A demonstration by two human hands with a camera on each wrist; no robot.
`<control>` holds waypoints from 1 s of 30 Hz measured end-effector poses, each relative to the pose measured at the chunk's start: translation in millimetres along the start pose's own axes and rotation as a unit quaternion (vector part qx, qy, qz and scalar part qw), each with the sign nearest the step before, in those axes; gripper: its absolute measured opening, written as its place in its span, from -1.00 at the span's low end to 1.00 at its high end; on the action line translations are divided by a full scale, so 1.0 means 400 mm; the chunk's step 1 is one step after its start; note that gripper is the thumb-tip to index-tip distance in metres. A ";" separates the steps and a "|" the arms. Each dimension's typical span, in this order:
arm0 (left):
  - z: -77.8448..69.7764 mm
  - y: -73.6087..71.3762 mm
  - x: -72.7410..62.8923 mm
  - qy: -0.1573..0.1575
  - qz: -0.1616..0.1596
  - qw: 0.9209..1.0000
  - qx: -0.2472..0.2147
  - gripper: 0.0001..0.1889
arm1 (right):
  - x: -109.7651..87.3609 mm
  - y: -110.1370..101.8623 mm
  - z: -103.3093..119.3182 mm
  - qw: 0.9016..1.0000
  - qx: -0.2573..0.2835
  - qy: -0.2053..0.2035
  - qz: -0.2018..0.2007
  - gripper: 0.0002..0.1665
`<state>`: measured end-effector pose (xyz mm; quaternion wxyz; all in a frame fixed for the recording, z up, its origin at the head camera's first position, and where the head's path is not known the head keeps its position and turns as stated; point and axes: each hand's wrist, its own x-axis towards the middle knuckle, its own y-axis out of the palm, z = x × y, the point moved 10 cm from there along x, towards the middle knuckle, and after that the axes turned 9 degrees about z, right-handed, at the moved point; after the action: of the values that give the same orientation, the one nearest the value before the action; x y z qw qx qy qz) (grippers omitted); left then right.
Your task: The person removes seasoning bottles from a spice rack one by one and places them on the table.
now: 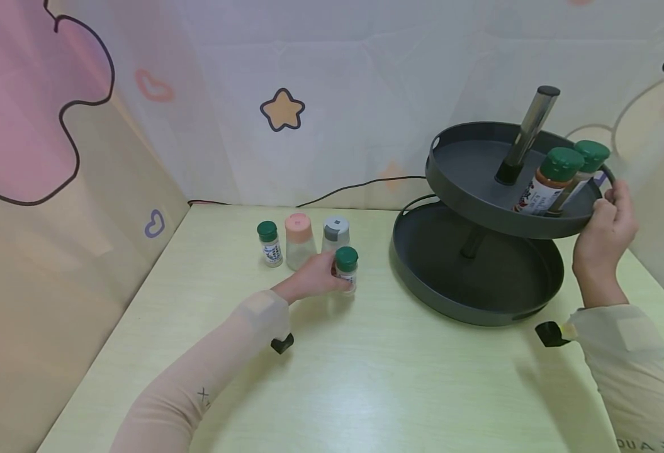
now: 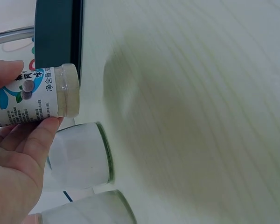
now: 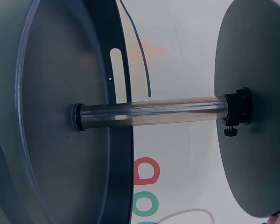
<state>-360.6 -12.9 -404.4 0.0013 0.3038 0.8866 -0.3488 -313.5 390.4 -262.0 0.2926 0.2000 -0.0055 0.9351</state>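
My left hand [image 1: 311, 275] pinches a small green-capped spice jar [image 1: 346, 259] between thumb and fingers. In the left wrist view the printed label and clear base of this spice jar [image 2: 37, 95] show, the base held above the table. At the right, my right hand [image 1: 606, 236] grips the rim of the upper tray of a dark grey two-tier rack [image 1: 450, 192]. Two green-capped spice jars, one with reddish contents [image 1: 541, 185] and one behind it [image 1: 591, 154], stand on that tray. In the right wrist view a metal pole [image 3: 154, 111] joins both tiers; only fingertips show at the corner.
Left of the held jar stand another green-capped jar [image 1: 269, 244], a pink-capped shaker [image 1: 299, 236] and a grey-capped shaker [image 1: 336, 229], partly behind my left hand. The rack's lower tray [image 1: 439, 301] rests on the pale table [image 1: 365, 377]. A patterned curtain [image 1: 354, 113] hangs behind.
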 end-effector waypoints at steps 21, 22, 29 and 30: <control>0.054 0.001 0.004 -0.051 0.011 0.999 0.008 -0.38 | -0.004 0.000 0.000 1.000 0.004 0.003 0.001 -0.61; 0.057 0.001 0.004 -0.052 0.011 0.999 0.006 -0.38 | -0.004 0.000 0.001 1.000 0.005 0.000 0.000 -0.64; 0.066 -0.001 0.001 -0.056 0.010 0.998 0.004 -0.40 | -0.003 0.000 0.003 1.000 -0.001 -0.003 -0.002 -0.72; 0.065 -0.002 0.001 -0.055 0.010 0.998 0.005 -0.41 | -0.003 -0.001 0.002 1.000 -0.002 -0.002 -0.002 -0.71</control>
<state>-366.8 -29.3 -423.8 0.0518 0.2932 0.8803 -0.3694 -312.1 389.9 -261.6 0.2947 0.2014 -0.0074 0.9341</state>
